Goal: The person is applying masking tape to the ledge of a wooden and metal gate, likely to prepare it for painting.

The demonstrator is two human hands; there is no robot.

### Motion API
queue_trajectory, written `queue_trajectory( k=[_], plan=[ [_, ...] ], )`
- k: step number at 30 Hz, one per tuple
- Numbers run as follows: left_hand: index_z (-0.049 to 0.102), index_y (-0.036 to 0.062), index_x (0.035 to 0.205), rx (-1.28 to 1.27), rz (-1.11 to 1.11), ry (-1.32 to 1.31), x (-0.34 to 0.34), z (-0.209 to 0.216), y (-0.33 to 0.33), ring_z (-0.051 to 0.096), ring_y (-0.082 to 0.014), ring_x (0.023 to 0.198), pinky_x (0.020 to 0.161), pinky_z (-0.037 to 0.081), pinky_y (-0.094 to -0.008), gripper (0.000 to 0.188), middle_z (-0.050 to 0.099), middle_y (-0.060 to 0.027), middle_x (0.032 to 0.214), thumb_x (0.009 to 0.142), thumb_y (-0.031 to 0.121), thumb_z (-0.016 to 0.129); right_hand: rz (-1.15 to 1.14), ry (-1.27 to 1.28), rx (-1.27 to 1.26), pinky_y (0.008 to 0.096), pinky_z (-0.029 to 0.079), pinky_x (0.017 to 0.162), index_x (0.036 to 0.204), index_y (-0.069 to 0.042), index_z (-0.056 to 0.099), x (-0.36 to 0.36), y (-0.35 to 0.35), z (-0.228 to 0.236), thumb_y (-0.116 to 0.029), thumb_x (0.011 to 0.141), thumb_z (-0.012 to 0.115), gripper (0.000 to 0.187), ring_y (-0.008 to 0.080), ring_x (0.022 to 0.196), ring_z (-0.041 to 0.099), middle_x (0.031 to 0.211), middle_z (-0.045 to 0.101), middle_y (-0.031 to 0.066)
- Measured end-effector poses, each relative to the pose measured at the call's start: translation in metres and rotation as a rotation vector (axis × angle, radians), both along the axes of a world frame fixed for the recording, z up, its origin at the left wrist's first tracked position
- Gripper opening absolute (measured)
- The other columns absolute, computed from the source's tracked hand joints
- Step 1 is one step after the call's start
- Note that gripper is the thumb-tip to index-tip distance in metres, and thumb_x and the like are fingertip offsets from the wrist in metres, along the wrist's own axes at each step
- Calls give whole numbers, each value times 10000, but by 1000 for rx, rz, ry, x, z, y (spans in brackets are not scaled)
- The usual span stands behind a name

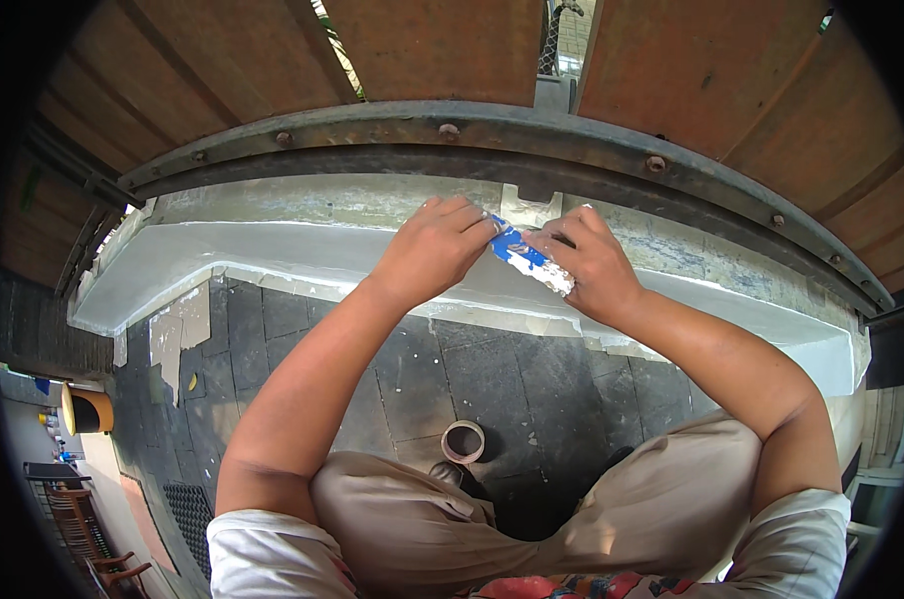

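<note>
1. As its fingers are curling nearly closed, the left hand (440, 245) is gripping one end of the blue scraper (517, 252), probably steadying it.
2. A small pot (462, 459) is standing on the near side of the concrete ledge (302, 245), seemingly for easy reach.
3. The scraper is slanting, white-smeared, over the ledge.
4. The right hand (597, 265) is pinching its other end, fingers bent, apparently for control.
</note>
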State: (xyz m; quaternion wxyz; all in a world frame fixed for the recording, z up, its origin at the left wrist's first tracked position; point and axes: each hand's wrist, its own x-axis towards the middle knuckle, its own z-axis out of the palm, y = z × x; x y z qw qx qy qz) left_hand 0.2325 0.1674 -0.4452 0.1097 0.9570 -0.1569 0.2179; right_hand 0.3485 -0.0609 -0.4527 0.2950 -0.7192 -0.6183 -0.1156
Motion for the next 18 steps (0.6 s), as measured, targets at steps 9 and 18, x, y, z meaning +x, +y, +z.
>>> queue_trajectory(
  k=[9, 18],
  plan=[
    [646, 70, 1007, -34, -73, -49, 8, -3, 8, 589, -275, 1005, 838, 469, -414, 214, 620, -68, 958, 800, 65, 702, 41, 62, 84, 379, 472, 791, 1180, -69, 711, 2, 4, -1, 10, 673, 784, 518, 277, 886, 578, 936, 650, 85],
    [657, 80, 1002, 73, -78, -126, 16, 0, 14, 600, -263, 989, 824, 492, -396, 308, 629, -57, 968, 709, 70, 750, 34, -56, 71, 399, 457, 776, 1168, -38, 699, 5, 7, -3, -67, 703, 778, 473, 276, 860, 560, 891, 613, 80]
  ],
)
